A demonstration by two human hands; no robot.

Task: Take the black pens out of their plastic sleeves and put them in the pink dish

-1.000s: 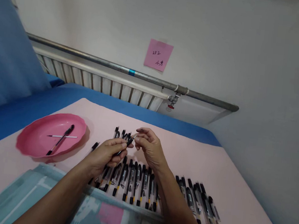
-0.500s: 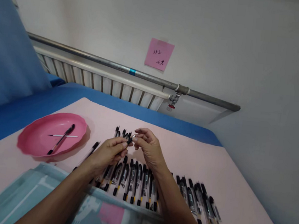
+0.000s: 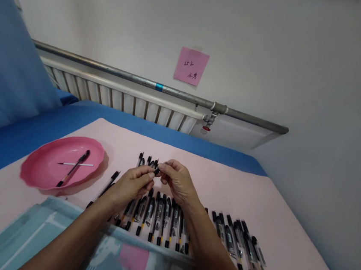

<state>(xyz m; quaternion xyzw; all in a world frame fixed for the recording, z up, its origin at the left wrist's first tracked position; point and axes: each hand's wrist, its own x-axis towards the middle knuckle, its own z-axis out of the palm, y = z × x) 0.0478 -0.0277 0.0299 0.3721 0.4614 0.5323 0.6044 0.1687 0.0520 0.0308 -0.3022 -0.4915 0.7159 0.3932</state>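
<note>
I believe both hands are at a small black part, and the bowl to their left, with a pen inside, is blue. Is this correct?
The bowl is pink, not blue, in the head view. The rest holds: left hand and right hand are at the black part, and the bowl to their left has a pen.

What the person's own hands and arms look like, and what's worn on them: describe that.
Left hand and right hand are ungloved. Both forearms are bare, with no sleeves in view. No watch, bracelet or ring shows.
</note>
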